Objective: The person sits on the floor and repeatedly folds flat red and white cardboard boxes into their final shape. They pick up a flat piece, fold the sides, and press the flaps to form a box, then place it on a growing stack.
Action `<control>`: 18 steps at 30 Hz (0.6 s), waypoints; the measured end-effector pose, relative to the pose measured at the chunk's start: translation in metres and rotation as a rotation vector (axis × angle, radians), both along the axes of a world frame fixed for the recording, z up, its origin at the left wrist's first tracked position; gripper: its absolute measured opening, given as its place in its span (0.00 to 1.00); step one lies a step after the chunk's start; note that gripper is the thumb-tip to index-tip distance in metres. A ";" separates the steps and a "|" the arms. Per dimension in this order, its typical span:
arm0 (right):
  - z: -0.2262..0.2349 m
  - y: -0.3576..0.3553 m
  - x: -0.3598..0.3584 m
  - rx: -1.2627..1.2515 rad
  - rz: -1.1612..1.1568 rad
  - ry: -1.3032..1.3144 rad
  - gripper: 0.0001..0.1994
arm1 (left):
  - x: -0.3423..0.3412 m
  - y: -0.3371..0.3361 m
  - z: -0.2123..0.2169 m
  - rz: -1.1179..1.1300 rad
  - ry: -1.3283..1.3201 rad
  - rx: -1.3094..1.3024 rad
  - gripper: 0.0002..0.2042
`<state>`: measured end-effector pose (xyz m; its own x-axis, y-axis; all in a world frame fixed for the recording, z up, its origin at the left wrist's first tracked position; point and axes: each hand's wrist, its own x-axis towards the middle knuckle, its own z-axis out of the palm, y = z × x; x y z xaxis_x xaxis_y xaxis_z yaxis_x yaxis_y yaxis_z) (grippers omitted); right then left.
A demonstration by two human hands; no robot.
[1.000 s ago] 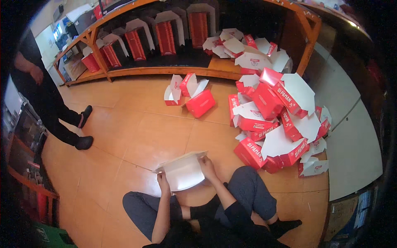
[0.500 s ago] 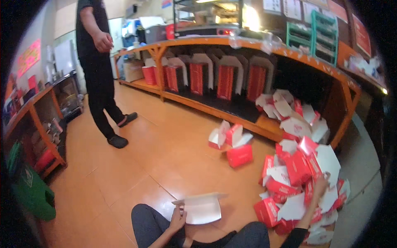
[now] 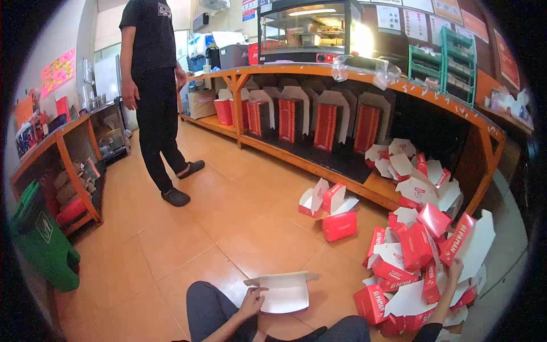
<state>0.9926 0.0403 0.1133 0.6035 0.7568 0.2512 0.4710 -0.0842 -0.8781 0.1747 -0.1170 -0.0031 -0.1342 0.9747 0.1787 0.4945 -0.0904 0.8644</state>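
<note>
The seated person's hands are both found occupied. By the left hand [image 3: 253, 299], the left edge of a white-lined open carton [image 3: 285, 296] is pinched; this carton is held low, in front of the knees, with its inner face turned upward. By the right hand [image 3: 454, 271], a red-and-white carton [image 3: 468, 242] is grasped near its lower part, at the right side of the carton pile [image 3: 419, 248], with its long white flap raised at a slant. Owing to the overlap of red and white panels, it cannot be told whether its lower edge is touching the pile.

Working room is judged tightest on the right: the pile is bounded by the right knee [image 3: 350, 330] at its near end, by the orange wooden shelf unit [image 3: 319, 159] at its far end and by a grey panel [image 3: 507, 228] along its outer side. Between the open carton and the pile, a strip of orange tiled floor [image 3: 154, 239] is left. A small carton group [image 3: 340, 226] is placed just off the shelf's front edge. A broad floor span is shown ahead and leftward, bordered by a green bin [image 3: 45, 242] and a standing co-worker [image 3: 156, 74], both well apart from the hands.
</note>
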 end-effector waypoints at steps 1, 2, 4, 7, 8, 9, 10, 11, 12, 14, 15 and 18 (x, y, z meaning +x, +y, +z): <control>0.014 -0.011 -0.032 0.080 -0.024 -0.047 0.19 | -0.001 0.001 0.000 0.017 -0.009 -0.036 0.18; 0.026 -0.025 -0.070 0.183 0.050 -0.038 0.19 | -0.001 0.002 0.000 0.015 -0.051 -0.022 0.18; 0.044 -0.056 -0.159 0.217 0.072 -0.111 0.18 | -0.001 0.003 -0.002 0.005 -0.167 -0.005 0.19; 0.053 -0.091 -0.301 0.197 0.340 -0.166 0.16 | 0.002 0.003 -0.009 0.016 -0.119 -0.008 0.20; 0.050 -0.098 -0.348 0.166 0.468 -0.193 0.16 | 0.004 0.004 -0.013 0.015 -0.124 0.023 0.20; 0.043 -0.103 -0.392 0.127 0.610 -0.223 0.16 | 0.006 0.006 -0.019 0.013 -0.146 0.042 0.20; 0.034 -0.105 -0.433 0.094 0.763 -0.247 0.15 | 0.008 0.008 -0.025 -0.002 -0.181 0.089 0.20; 0.025 -0.105 -0.470 0.064 0.908 -0.277 0.15 | 0.009 0.010 -0.032 -0.035 -0.217 0.135 0.19; 0.014 -0.105 -0.501 0.034 1.040 -0.312 0.14 | 0.009 0.013 -0.039 -0.042 -0.065 0.147 0.18; -0.007 -0.097 -0.546 -0.049 1.186 -0.407 0.14 | 0.005 0.018 -0.053 -0.100 0.229 0.239 0.17; -0.019 -0.093 -0.562 -0.146 1.200 -0.487 0.15 | 0.005 0.016 -0.059 -0.125 -0.103 0.185 0.17; -0.049 -0.078 -0.586 -0.047 1.134 -0.452 0.15 | 0.002 -0.001 -0.066 -0.097 -0.344 0.226 0.19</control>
<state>0.4065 -0.0375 0.0645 -0.5389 0.8117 0.2254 0.5603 0.5452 -0.6236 0.1769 -0.1176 -0.0688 -0.1331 0.9271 0.3504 0.1608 -0.3286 0.9307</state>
